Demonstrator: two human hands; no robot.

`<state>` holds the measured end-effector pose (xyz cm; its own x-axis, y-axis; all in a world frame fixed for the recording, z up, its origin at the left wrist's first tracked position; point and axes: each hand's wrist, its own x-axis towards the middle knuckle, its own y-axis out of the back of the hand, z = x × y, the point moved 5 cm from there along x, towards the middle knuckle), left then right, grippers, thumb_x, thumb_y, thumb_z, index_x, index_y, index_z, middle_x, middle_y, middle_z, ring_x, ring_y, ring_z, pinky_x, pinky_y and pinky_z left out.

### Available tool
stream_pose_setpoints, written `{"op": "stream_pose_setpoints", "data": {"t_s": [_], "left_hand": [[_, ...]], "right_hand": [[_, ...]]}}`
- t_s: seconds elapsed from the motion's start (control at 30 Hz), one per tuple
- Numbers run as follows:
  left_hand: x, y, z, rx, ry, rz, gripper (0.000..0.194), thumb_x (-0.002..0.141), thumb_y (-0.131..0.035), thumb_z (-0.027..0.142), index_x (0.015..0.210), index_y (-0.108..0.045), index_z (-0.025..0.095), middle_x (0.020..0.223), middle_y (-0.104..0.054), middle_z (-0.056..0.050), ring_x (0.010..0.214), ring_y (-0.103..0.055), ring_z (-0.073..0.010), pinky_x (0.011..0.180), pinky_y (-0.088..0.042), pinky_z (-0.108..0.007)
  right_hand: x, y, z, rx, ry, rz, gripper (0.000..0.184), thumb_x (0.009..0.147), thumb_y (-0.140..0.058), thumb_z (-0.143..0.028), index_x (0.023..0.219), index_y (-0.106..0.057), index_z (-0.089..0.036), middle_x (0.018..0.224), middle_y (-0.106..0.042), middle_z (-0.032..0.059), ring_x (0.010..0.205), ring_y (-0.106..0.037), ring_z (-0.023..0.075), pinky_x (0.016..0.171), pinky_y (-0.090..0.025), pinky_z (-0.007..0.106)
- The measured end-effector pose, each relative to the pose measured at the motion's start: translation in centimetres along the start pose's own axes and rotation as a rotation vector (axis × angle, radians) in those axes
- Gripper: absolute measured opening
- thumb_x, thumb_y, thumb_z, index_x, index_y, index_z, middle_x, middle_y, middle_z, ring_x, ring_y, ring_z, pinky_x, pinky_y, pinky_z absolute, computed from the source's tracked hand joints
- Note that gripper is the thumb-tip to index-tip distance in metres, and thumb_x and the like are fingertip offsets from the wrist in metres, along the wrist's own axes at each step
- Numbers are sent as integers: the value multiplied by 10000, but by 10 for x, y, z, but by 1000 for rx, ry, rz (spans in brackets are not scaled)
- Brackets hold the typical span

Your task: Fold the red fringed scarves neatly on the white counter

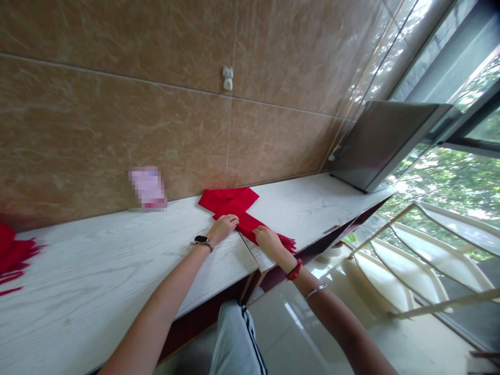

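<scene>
A red fringed scarf [250,221] lies on the white wood-grain tabletop, its strips crossing and the upper part bent into a loop near the wall. My left hand [225,225], with a dark-banded watch at the wrist, has its fingers curled on the scarf's left edge just below the crossing. Farther right, my right hand [267,238] grips the lower edge of the fringed strip with bent fingers. The fringe pokes out beyond that hand, towards the table's front edge. Both thumbs are partly hidden.
Another red fringed cloth [15,250] lies at the far left. A blurred pink-white item [148,188] stands by the wall. At the right are a small grey fridge [386,143] and a cream tiered rack [414,276]. A seam [247,245] splits the tabletop.
</scene>
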<state>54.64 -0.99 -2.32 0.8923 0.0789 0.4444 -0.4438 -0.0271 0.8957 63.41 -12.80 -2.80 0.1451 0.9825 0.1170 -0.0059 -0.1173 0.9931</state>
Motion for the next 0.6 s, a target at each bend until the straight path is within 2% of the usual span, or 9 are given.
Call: {"op": "stream_pose_setpoints", "data": {"t_s": [0.1,0.2,0.37,0.47,0.6], "left_hand": [[-1,-1,0,-8,-4,-2,153,847,-482,180,962,-582,167,1035,-590,-47,946,-527,-154,814,-408,-289],[-1,-1,1,-14,-22,-12,175,835,-516,224,993,-581,186,1072,-575,-40,985,-506,-156,828,-399,-288],[-1,-1,2,39,-22,-63,143,838,-480,138,919,-595,162,957,-590,-49,943,-496,-162,787,-399,-286],[0,0,3,54,-21,-66,145,836,-472,129,901,-598,157,899,-582,-59,907,-486,-180,763,-397,-302],[0,0,3,71,-34,-65,168,832,-464,121,913,-604,164,858,-568,-61,895,-464,-194,798,-375,-328]], "right_hand": [[-2,-1,2,-34,-48,6,243,827,-383,-65,913,-608,-101,918,-623,128,865,-551,195,785,-427,294],[-3,2,0,-38,-79,70,246,852,-364,-82,949,-589,-106,933,-606,115,870,-542,182,777,-431,282],[-11,1,-9,-6,51,136,200,850,-418,-117,926,-601,-144,915,-598,66,891,-519,180,843,-415,311],[-19,-3,-10,77,127,163,228,833,-429,-104,967,-608,-149,966,-597,73,927,-517,186,883,-412,339],[-27,-1,-1,268,94,227,317,810,-402,-63,1051,-593,-141,1045,-589,90,1008,-506,186,926,-406,342]]}}
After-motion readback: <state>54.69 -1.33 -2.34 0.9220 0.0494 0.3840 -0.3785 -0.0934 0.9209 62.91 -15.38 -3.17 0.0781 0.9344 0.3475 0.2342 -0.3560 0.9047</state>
